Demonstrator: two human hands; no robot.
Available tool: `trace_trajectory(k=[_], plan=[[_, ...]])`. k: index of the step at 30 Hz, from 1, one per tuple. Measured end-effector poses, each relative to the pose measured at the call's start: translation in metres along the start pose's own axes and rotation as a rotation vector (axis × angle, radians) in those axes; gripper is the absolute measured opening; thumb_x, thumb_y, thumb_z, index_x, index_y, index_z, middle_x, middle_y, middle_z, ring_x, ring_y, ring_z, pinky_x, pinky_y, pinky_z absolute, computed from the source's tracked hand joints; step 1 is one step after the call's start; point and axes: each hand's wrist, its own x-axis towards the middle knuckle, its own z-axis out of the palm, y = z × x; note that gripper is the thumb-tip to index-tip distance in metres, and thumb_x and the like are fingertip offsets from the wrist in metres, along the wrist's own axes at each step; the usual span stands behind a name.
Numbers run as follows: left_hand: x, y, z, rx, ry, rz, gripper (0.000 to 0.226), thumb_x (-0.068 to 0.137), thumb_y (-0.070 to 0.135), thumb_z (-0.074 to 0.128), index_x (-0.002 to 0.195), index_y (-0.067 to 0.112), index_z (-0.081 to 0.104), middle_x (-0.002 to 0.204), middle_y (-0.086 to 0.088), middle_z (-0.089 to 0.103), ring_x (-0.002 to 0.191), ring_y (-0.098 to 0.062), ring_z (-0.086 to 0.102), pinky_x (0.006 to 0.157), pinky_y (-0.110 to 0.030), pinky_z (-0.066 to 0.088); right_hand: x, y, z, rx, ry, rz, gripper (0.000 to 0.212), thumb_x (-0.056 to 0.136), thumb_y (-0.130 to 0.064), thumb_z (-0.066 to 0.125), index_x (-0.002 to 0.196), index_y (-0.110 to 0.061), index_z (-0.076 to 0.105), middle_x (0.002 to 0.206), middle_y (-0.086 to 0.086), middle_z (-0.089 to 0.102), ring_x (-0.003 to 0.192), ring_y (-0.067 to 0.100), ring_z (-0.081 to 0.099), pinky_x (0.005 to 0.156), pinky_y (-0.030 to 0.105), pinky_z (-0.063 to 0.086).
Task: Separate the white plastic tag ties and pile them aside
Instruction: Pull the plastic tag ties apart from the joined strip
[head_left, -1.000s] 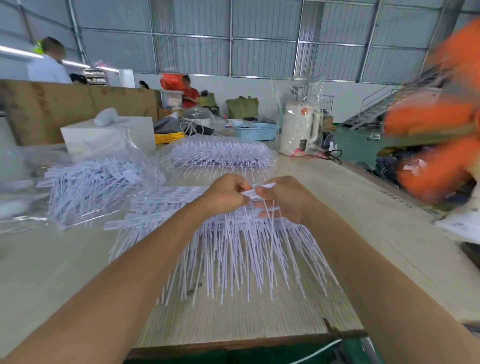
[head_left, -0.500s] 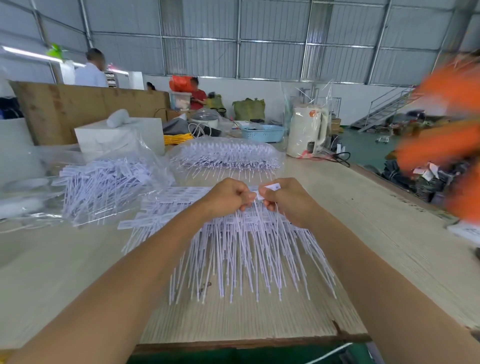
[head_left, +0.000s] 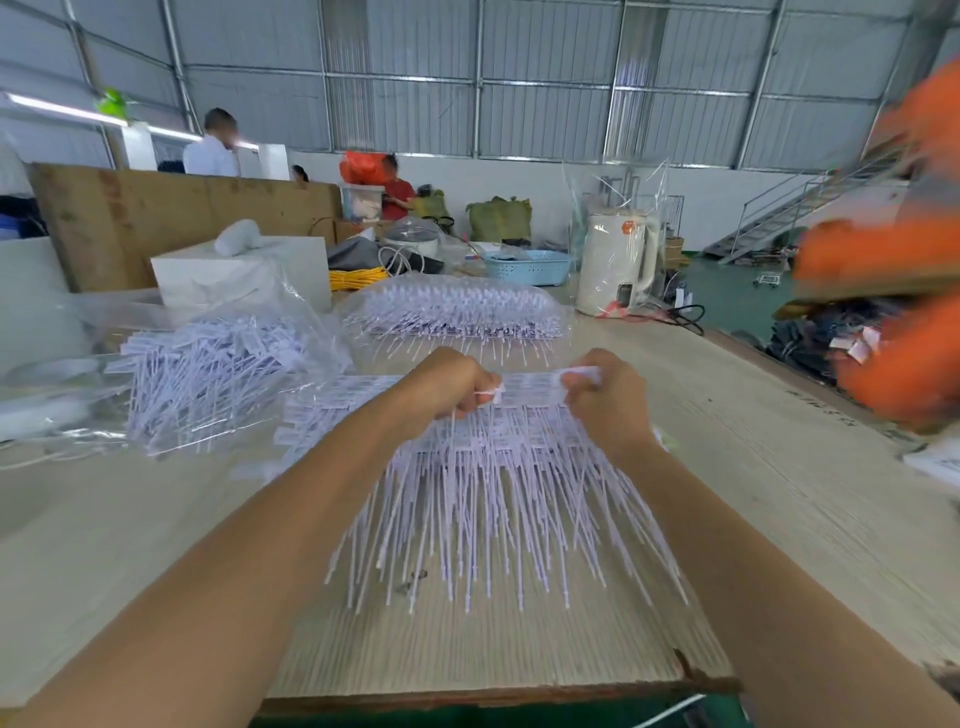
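Room: we stand in a big metal-walled shed, at a long wooden table (head_left: 779, 509).
Spare stock: two clear bags of ties (head_left: 208, 364) lie further back.
Work pile: our ties (head_left: 493, 493) lie flat under both hands, heads away from us, tails fanning toward us.
Strip: its long axis runs left-right between our fists.
Left hand (head_left: 447, 387): clenched on a tie head.
Right hand (head_left: 605, 400): pinching the strip's right end; we judge both equally near.

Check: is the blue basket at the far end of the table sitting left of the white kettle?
Yes: the blue basket sits on the table just left of the white kettle, which stands wrapped in clear plastic.
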Motion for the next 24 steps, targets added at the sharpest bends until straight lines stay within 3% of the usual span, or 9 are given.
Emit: trace_trajectory(k=[2,4,7,10,14,16,19,21,24], plan=[[-0.001,-0.003,-0.006,0.062,0.009,0.036,0.032,0.093,0.016,0.055,0.062,0.010,0.057,0.060,-0.006,0.051,0.056,-0.017,0.044,0.056,-0.025,0.035,0.007,0.000,-0.013,0.427,0.039,0.264,0.017,0.088,0.003,0.057,0.073,-0.004,0.055,0.060,0.007,0.052,0.051,0.013,0.046,0.047,0.018,0.039],[-0.001,-0.005,-0.005,0.131,-0.031,0.066,0.023,0.095,0.011,0.052,0.076,0.004,0.064,0.066,-0.006,0.056,0.066,-0.020,0.049,0.060,-0.026,0.038,0.010,-0.007,-0.022,0.627,-0.038,0.377,0.016,0.089,0.004,0.055,0.075,-0.002,0.054,0.061,0.011,0.050,0.052,0.016,0.045,0.043,0.019,0.040],[0.003,-0.007,0.001,0.213,-0.072,0.086,0.018,0.092,0.001,0.052,0.100,-0.004,0.067,0.087,-0.013,0.061,0.075,-0.021,0.051,0.065,-0.027,0.040,0.012,-0.019,-0.026,0.636,-0.175,0.385,0.011,0.091,0.002,0.054,0.080,0.000,0.054,0.062,0.012,0.050,0.050,0.015,0.046,0.040,0.017,0.042],[0.004,-0.009,0.002,0.278,-0.093,0.112,0.022,0.091,0.000,0.052,0.107,-0.003,0.067,0.103,-0.016,0.064,0.072,-0.018,0.050,0.066,-0.027,0.041,0.013,-0.027,-0.028,0.653,-0.254,0.405,0.007,0.091,0.000,0.055,0.084,0.001,0.053,0.067,0.013,0.052,0.042,0.011,0.052,0.041,0.016,0.044],[0.001,-0.006,0.000,0.348,-0.073,0.162,0.021,0.090,0.002,0.052,0.104,0.005,0.067,0.076,-0.003,0.060,0.059,-0.010,0.048,0.053,-0.019,0.039,0.009,-0.034,-0.018,0.530,-0.392,0.435,0.006,0.089,-0.005,0.061,0.085,-0.005,0.056,0.082,0.011,0.059,0.068,0.018,0.060,0.055,0.026,0.055],[0.001,-0.002,0.003,0.338,-0.072,0.197,0.016,0.089,0.005,0.056,0.102,0.010,0.063,0.080,-0.003,0.058,0.059,-0.010,0.048,0.054,-0.020,0.041,0.001,-0.038,-0.007,0.408,-0.491,0.388,0.008,0.088,-0.008,0.063,0.082,-0.008,0.057,0.085,0.010,0.062,0.077,0.022,0.061,0.068,0.035,0.056],[-0.002,-0.001,0.006,0.263,-0.077,0.223,0.035,0.083,0.012,0.068,0.110,0.019,0.047,0.095,-0.001,0.052,0.067,-0.012,0.052,0.069,-0.030,0.047,-0.008,-0.045,0.010,0.395,-0.524,0.317,0.011,0.087,0.001,0.061,0.079,-0.004,0.056,0.070,0.011,0.063,0.058,0.019,0.063,0.052,0.030,0.055],[-0.003,-0.003,0.002,0.185,-0.065,0.195,0.044,0.082,0.011,0.070,0.117,0.017,0.043,0.096,-0.001,0.051,0.069,-0.015,0.056,0.071,-0.032,0.049,-0.009,-0.046,0.014,0.397,-0.488,0.273,0.013,0.087,0.006,0.058,0.077,-0.002,0.054,0.067,0.013,0.060,0.056,0.020,0.061,0.045,0.024,0.051],[-0.006,-0.007,-0.010,0.234,-0.067,0.145,0.020,0.089,0.022,0.064,0.101,0.007,0.061,0.081,-0.001,0.063,0.072,-0.020,0.061,0.071,-0.029,0.049,-0.005,-0.045,0.014,0.409,-0.392,0.246,0.014,0.086,0.007,0.059,0.076,-0.003,0.056,0.072,0.015,0.060,0.057,0.019,0.061,0.047,0.021,0.052]])
